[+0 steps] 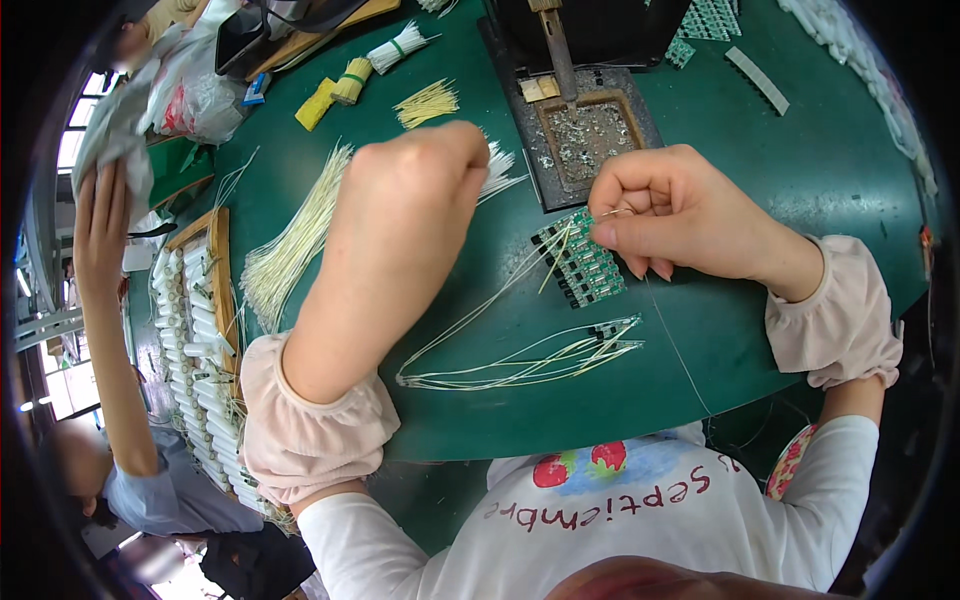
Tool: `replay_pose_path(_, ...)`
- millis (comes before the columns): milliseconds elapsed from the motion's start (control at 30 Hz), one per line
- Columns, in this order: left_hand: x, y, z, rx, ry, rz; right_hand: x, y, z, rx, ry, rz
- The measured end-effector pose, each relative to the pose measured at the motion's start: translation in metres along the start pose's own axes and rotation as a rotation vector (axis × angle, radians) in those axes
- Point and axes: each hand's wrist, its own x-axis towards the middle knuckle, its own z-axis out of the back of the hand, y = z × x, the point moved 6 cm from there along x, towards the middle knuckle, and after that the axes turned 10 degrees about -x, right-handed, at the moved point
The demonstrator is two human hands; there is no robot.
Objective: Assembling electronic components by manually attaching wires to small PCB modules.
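My left hand (415, 180) is closed, its back toward me, over a bundle of white wires (500, 170). Its fingertips are hidden, so what they pinch cannot be made out. My right hand (680, 215) pinches a thin solder wire (672, 335), which trails down past the table edge. Just beside those fingers lies a green circuit board panel (590, 270) with black parts along its edge and pale wires attached. Nearer to me, small boards (615, 330) with long white and yellow wires (470, 380) rest on the table.
A soldering iron (562, 65) points down into a tray (545, 150) of solder scraps. Yellow wires (290, 245) lie left, with shorter bundles (428, 102) behind. More boards (710, 18) lie at the back right. A wooden-framed rack of white cylinders (200, 340) and a co-worker's raised arm (110, 300) are at left.
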Motion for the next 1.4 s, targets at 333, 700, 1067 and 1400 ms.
replay_pose_path(333,-0.003,-0.014,-0.01,-0.569,0.071,0.115,-0.002,-0.003,0.008,0.083,-0.153,0.075)
replay_pose_path(700,-0.006,-0.008,-0.026,-1.02,0.06,0.309,-0.006,0.004,0.007,0.037,-0.188,0.163)
replay_pose_path(1067,0.0,0.001,-0.027,-1.053,0.027,0.341,-0.001,-0.003,0.029,0.317,0.014,-0.063)
replay_pose_path(1400,0.005,0.004,-0.022,-1.077,-0.076,0.29,0.0,0.02,0.026,-0.032,-0.333,0.199)
